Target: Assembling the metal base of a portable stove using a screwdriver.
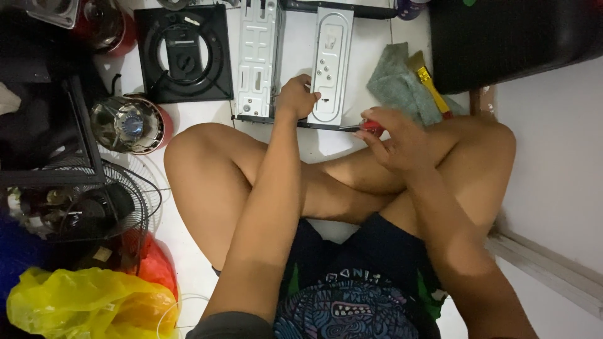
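Note:
I sit cross-legged on a white floor. My left hand [298, 96] rests on the near edge of an opened metal device chassis [257, 56], fingers touching a grey metal cover plate [331, 63] that lies beside it. My right hand [392, 139] is closed around a screwdriver with a red handle [372, 127]; its dark shaft points left toward the plate's lower edge.
A black square fan-like part [183, 53] lies left of the chassis. A grey cloth [396, 85] and a yellow-handled brush [430, 81] lie to the right. A round metal motor [129, 124], a fan grille [125, 201], a yellow bag [88, 301] and a black case [515, 37] surround me.

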